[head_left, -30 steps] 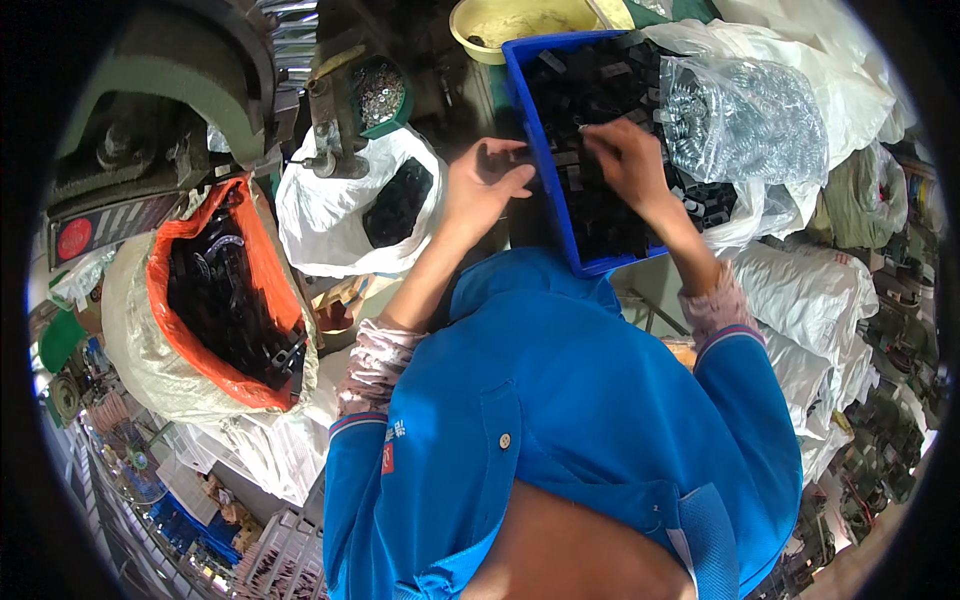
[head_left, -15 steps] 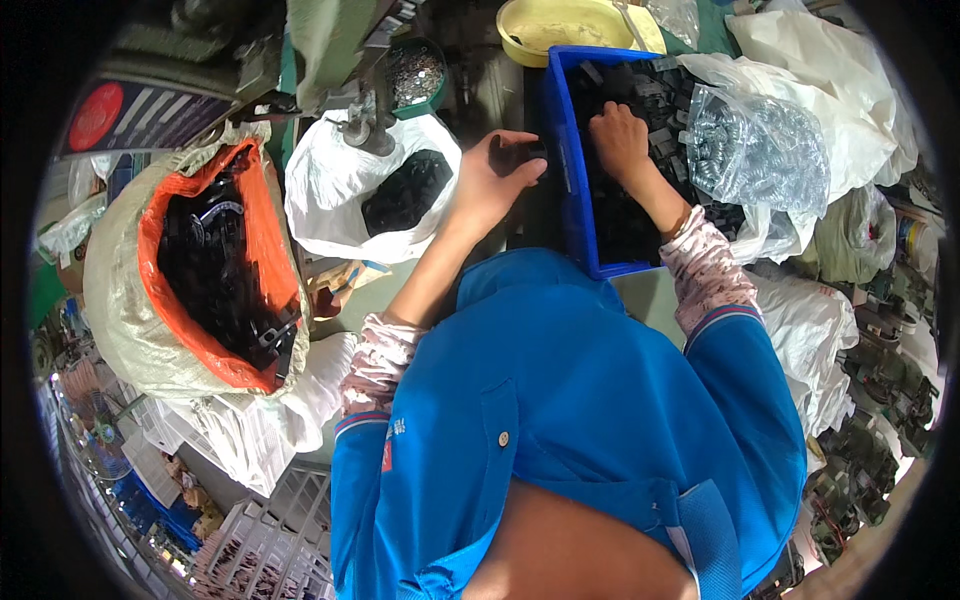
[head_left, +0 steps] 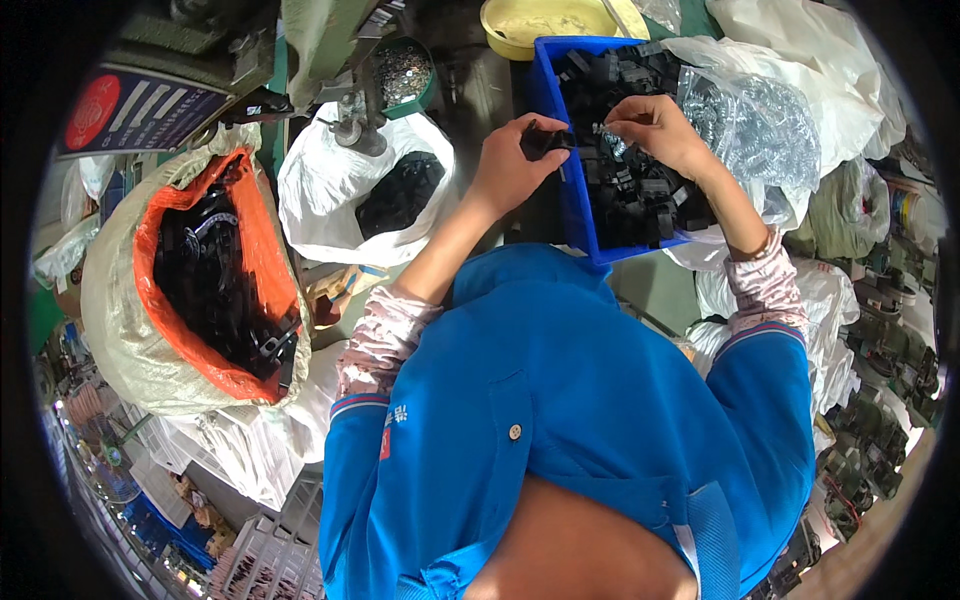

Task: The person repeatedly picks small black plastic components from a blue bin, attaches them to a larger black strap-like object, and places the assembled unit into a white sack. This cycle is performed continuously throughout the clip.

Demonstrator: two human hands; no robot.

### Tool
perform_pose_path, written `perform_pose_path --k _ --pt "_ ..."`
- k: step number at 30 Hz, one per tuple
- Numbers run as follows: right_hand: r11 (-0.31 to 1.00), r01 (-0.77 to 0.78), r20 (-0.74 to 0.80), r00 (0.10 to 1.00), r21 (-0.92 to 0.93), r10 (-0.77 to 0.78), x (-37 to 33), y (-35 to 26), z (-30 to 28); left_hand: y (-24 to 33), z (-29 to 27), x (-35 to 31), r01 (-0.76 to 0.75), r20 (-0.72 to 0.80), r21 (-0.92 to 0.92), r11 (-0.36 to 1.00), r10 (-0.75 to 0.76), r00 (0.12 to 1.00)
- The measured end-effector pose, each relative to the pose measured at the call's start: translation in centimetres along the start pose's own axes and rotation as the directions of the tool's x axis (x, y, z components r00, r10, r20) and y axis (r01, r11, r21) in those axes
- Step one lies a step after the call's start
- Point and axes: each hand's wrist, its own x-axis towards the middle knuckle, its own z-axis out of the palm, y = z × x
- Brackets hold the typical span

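Over the left rim of the blue bin [head_left: 548, 90], the left hand [head_left: 510, 165] pinches a small black plastic part [head_left: 545, 140]; the right hand [head_left: 655, 130] holds a small shiny metal piece [head_left: 610, 135], fingers curled narrow. The piece could slip into the heap of black parts [head_left: 640, 190], being tiny. The held part looks dark, angular and matte.

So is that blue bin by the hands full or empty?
Well filled: black plastic parts pile nearly to the rim of the blue bin.
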Motion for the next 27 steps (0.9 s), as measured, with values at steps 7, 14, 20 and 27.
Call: perform_pose_path --k 7,14,20,27 --pt "0.959 0.253 0.155 0.96 -0.125 -0.233 -0.1 -2.7 0.4 1.4 0.7 -0.3 -0.073 0.025 0.177 0.982 0.07 0.997" --pt "0.497 0.368 0.245 0.923 -0.786 -0.295 0.9 -7.1 2.5 2.4 1.0 -0.8 -0.164 -0.059 0.307 0.937 0.191 0.98" --pt "0.993 0.058 0.187 0.979 0.104 -0.076 3.5 -5.5 1.4 3.4 -0.2 -1.8 -0.03 -0.238 -0.025 0.999 0.023 0.971" --pt "0.609 0.01 -0.008 1.0 0.793 -0.006 -0.2 -3.6 9.5 2.3 -1.8 -1.7 -0.051 -0.397 -0.154 0.987 -0.015 0.918"
